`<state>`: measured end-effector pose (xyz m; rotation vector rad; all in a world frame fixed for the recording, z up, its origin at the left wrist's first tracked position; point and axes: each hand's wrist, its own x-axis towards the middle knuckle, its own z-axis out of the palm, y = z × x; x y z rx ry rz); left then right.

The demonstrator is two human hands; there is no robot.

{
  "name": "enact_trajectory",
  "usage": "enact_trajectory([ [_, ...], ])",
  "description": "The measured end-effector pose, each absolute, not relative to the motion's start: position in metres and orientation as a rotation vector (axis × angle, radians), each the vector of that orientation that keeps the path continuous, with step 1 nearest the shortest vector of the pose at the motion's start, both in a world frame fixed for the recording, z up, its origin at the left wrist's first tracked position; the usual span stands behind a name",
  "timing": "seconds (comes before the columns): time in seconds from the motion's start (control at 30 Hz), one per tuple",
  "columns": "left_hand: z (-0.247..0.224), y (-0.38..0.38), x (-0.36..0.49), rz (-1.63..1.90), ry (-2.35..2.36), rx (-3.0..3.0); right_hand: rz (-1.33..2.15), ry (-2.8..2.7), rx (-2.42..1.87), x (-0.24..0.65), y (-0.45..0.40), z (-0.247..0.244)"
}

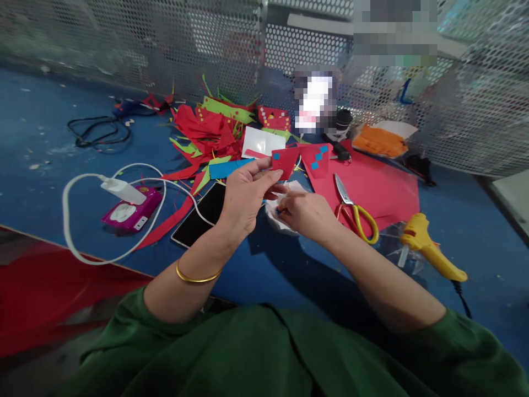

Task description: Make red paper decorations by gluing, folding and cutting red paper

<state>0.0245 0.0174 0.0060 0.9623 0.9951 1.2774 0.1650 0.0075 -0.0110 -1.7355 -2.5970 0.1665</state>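
My left hand (248, 193) is closed on a small red paper piece (285, 160), pinched between thumb and fingers. A blue square (276, 156) shows on that paper. Just right of it, my right hand (308, 214) has its fingers drawn together over a crumpled white paper-like lump (289, 225). A small blue piece (278, 210) shows at the right fingertips; its full shape is hidden. Behind the hands stands another red paper piece (320, 160) bearing several blue squares.
Scissors (351, 207) lie on red sheets (384, 190) at right, near a yellow glue gun (432, 248). Red and green scraps (206, 129) pile up behind. A dark tablet (202, 215), white cable (66, 220) and purple power socket (136, 212) are at left. Perforated metal (223, 49) borders the back.
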Motion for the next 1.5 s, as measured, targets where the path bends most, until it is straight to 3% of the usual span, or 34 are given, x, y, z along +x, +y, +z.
enact_trajectory([
  [0.67,-0.001,0.022,0.022,1.317,1.011,1.015,0.301,-2.366,-1.624,0.182,0.001,-0.008],
  [0.73,-0.002,0.022,0.022,1.322,1.001,1.019,0.410,-2.217,-1.596,0.191,-0.006,-0.005],
  [0.9,0.000,0.018,0.025,1.299,1.021,1.105,1.072,-1.668,-1.373,0.206,-0.031,0.003],
  [1.03,0.001,0.014,0.031,1.257,1.015,1.174,1.243,-1.419,-1.277,0.209,-0.047,0.009],
  [1.33,0.004,0.007,0.042,1.133,1.006,1.287,1.082,-1.271,-1.224,0.216,-0.060,0.013],
  [1.5,0.010,-0.001,0.046,0.987,1.013,1.387,0.499,-1.527,-1.351,0.226,-0.068,0.019],
])
